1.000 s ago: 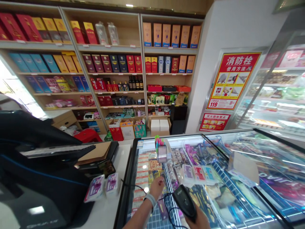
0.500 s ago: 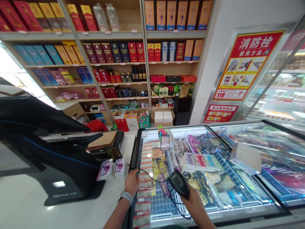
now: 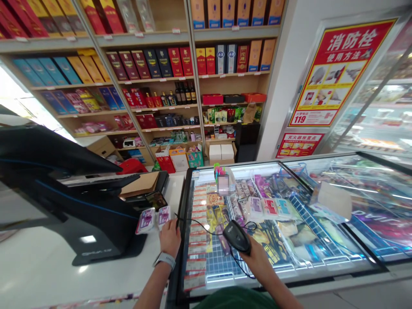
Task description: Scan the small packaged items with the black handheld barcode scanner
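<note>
My right hand (image 3: 257, 259) is wrapped round the handle of a black barcode scanner (image 3: 237, 237), held above the glass of a chest freezer. A thin black cable (image 3: 202, 226) loops from the scanner towards my left hand. On the white counter, my left hand (image 3: 170, 239), with a grey watch on the wrist, reaches palm down with fingers stretched out. Its fingertips are at the near edge of a clear pack with a purple label (image 3: 164, 214); whether they touch is unclear. A similar pack (image 3: 146, 219) lies just left of it.
A black checkout terminal (image 3: 96, 223) stands on the left of the counter. Frozen packages lie in wire baskets under the freezer glass (image 3: 222, 274). An open white carton (image 3: 333, 201) rests on the right. Shelves of boxed bottles (image 3: 157, 62) line the back wall.
My left hand has moved left and slightly up, from the freezer edge to the purple-labelled pack. The scanner stays in my right hand, a little higher and further left. The view has shifted somewhat.
</note>
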